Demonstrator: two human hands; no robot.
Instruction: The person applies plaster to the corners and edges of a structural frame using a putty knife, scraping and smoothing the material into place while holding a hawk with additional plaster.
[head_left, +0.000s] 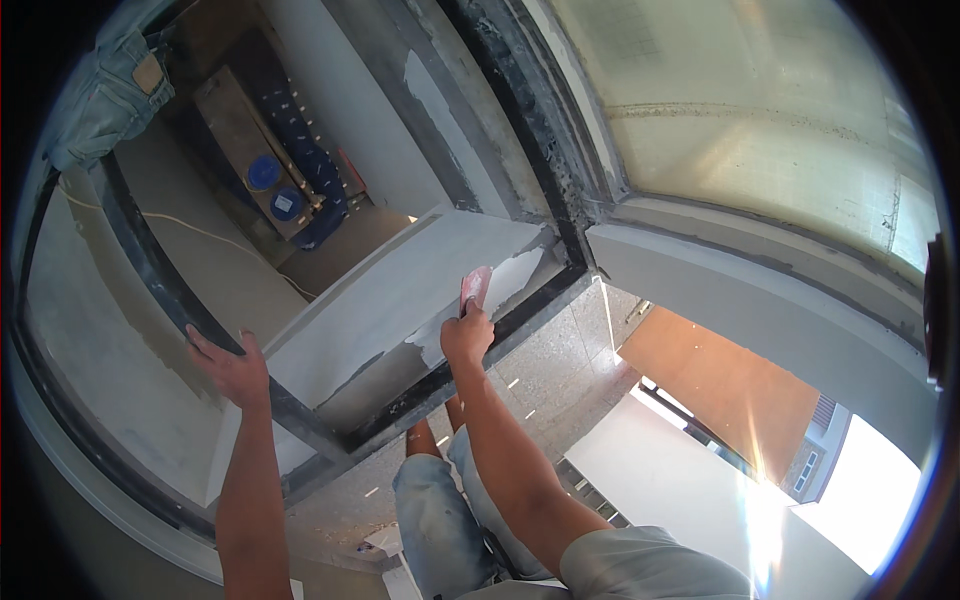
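My right hand [467,337] grips a putty knife [476,288] with a pinkish, smeared flat end, held over the sill [400,300] of a window opening. Pale putty covers much of that sill, and its edge is ragged against a bare grey strip [375,385] near me. My left hand [232,368] rests with spread fingers at the dark frame bar [165,270] to the left and holds nothing.
A dark frame post [545,150] and a translucent panel [760,110] rise at the right. Jeans [118,100] hang over the frame at the upper left. Beyond the opening, blue round lids [264,172] sit on a wooden board [235,130], near a pale cord [215,238]. Speckled floor [545,375] lies below.
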